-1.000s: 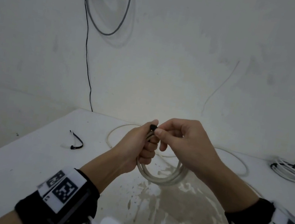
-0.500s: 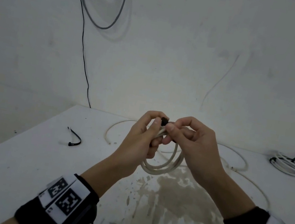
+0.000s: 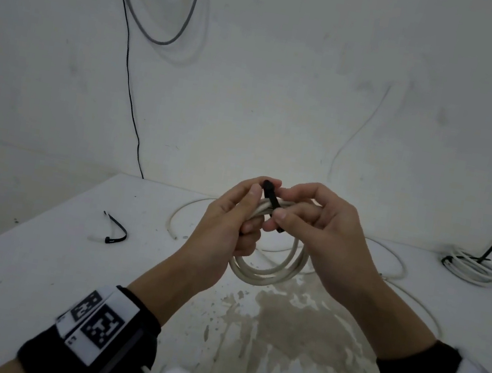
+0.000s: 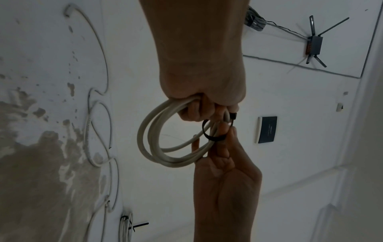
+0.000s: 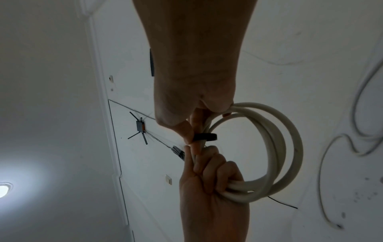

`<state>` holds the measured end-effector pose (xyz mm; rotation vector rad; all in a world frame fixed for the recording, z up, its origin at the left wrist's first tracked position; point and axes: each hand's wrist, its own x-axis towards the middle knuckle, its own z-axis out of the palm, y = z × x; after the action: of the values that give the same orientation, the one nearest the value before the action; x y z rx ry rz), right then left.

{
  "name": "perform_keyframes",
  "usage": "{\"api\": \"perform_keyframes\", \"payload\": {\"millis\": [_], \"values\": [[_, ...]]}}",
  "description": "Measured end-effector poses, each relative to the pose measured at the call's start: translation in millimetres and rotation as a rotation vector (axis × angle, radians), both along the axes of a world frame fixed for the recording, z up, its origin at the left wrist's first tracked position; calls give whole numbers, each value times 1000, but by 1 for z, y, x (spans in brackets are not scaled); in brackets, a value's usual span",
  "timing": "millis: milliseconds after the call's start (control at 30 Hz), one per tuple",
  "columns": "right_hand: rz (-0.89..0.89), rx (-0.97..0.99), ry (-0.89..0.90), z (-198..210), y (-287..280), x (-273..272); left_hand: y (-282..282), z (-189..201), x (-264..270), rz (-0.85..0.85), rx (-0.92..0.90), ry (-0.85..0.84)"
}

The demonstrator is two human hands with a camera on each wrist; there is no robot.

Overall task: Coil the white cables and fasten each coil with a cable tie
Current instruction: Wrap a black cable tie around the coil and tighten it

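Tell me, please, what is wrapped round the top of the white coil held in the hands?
A black cable tie loops round the white coil. Its lower end is hidden behind the right hand fingers; the left hand covers the adjoining strands.

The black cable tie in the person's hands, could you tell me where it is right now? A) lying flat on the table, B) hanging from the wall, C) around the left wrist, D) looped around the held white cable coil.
D: the black cable tie loops around the white cable coil, which the left hand grips while the right hand pinches the tie.
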<state>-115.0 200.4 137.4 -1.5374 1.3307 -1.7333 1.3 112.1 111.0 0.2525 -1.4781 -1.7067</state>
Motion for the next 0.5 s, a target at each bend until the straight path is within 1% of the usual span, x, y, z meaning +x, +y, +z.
{"api": "perform_keyframes", "payload": {"millis": [167, 300, 433, 500], "values": [[52, 57, -55, 7, 0, 1, -2, 0, 2, -8, 24, 11], [36, 82, -71, 9, -3, 4, -3, 1, 3, -32, 12, 28], [32, 83, -114, 8, -5, 7, -5, -1, 5, -66, -10, 9], [13, 80, -103, 5, -8, 8, -5, -2, 4, -69, -19, -2]]}}
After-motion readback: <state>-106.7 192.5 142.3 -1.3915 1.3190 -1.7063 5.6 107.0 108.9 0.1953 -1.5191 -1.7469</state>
